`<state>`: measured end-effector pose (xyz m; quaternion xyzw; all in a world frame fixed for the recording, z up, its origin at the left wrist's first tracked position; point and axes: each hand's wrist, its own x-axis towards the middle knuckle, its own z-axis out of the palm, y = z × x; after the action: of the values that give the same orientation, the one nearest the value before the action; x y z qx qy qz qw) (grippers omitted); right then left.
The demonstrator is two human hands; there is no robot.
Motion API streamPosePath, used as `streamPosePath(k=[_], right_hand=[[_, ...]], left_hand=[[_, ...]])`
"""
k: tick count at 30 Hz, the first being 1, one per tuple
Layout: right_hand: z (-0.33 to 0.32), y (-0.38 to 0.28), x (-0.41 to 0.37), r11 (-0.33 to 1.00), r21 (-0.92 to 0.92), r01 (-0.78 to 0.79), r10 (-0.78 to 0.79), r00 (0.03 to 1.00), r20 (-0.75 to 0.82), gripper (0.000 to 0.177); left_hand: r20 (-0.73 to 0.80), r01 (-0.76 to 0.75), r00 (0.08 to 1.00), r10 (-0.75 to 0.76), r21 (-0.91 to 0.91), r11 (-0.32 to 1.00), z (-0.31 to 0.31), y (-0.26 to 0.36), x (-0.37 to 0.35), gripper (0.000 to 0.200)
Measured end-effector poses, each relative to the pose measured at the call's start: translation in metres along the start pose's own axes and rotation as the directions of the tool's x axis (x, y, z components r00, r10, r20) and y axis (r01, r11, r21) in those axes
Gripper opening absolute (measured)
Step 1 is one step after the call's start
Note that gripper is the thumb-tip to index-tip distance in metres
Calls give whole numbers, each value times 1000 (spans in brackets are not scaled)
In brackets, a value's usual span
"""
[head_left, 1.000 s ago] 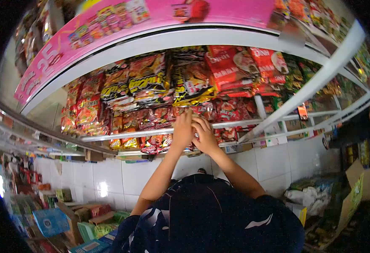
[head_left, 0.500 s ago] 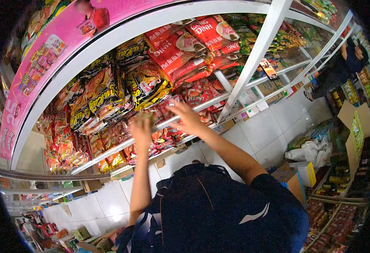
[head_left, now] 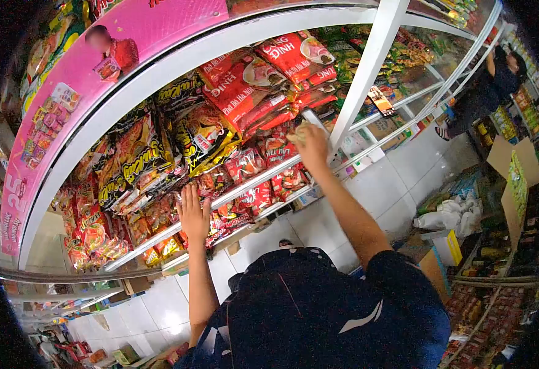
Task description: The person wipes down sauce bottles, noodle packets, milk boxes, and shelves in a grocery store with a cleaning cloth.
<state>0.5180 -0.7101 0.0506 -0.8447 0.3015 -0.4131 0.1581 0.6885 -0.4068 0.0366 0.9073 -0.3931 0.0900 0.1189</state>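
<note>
My left hand (head_left: pixel 194 215) lies with its fingers stretched out over the white shelf rail (head_left: pixel 254 181), touching or just above the packets behind it. My right hand (head_left: pixel 314 150) is closed around a small crumpled pale cloth (head_left: pixel 298 133), at the rail's right part beside the white upright post (head_left: pixel 368 74). Behind the rail are black and yellow instant noodle packs (head_left: pixel 202 138), red pho packs (head_left: pixel 241 86) and smaller red hotpot packets (head_left: pixel 245 165). The fingers of my right hand partly cover the cloth.
A pink advertising banner (head_left: pixel 42 132) curves along the shelf above. A phone (head_left: pixel 380 100) rests by the rail right of the post. Another person (head_left: pixel 494 86) works at shelves on the far right. An open carton (head_left: pixel 515 178) and white bags (head_left: pixel 451 215) stand at right.
The cloth has passed from my left hand to my right hand. My right hand has moved right along the rail; my left hand has opened and dropped slightly lower and left.
</note>
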Motion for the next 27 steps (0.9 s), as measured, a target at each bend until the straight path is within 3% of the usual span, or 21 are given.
streamPosePath(k=[2, 3, 5, 7, 9, 13, 15, 18, 19, 20, 23, 25, 27], right_hand=[[35, -25, -7, 997, 73, 12, -13, 1000, 13, 21], [46, -55, -15, 995, 96, 18, -12, 998, -65, 21], [62, -98, -41, 980, 175, 91, -119, 980, 158, 21], [57, -129, -56, 956, 214, 203, -243, 952, 184, 20], [45, -116, -55, 928, 296, 228, -301, 925, 232, 21], [10, -48, -14, 971, 230, 60, -123, 955, 271, 25], [5, -21, -7, 995, 35, 88, -91, 990, 105, 26], [20, -25, -9, 995, -96, 13, -6, 997, 82, 22], [26, -40, -12, 998, -63, 28, -24, 998, 64, 19], [31, -58, -18, 1000, -20, 11, -7, 988, 156, 18], [50, -101, -46, 971, 155, 182, -218, 939, 266, 15], [50, -104, -48, 948, 245, 205, -258, 942, 212, 13], [44, -77, -38, 944, 223, 243, -289, 935, 204, 10]], left_hand=[[-4, 12, 1000, -12, -7, 1000, -1, 0, 0, 55], [-6, 16, 1000, -16, -6, 1000, -1, 0, 0, 55], [-5, 18, 1000, -18, -35, 999, -1, -1, 0, 55], [-2, 24, 1000, -24, -40, 999, -4, 1, 0, 55], [3, 28, 1000, -28, -47, 999, -6, 2, 1, 55], [-4, 31, 1000, -31, -54, 998, -6, 2, 1, 54], [-7, 38, 999, -38, -54, 998, -5, 2, 1, 54], [-48, 6, 999, -7, -25, 1000, 2, -2, 0, 54], [-50, 5, 999, -5, -8, 1000, 2, -2, 0, 54], [-50, 6, 999, -6, -17, 1000, 1, -1, 0, 54], [-45, 10, 999, -11, -34, 999, 0, 0, -1, 53], [-42, 14, 999, -15, -39, 999, 0, -1, 0, 53], [-24, 24, 999, -25, -43, 999, 1, -2, 0, 53]])
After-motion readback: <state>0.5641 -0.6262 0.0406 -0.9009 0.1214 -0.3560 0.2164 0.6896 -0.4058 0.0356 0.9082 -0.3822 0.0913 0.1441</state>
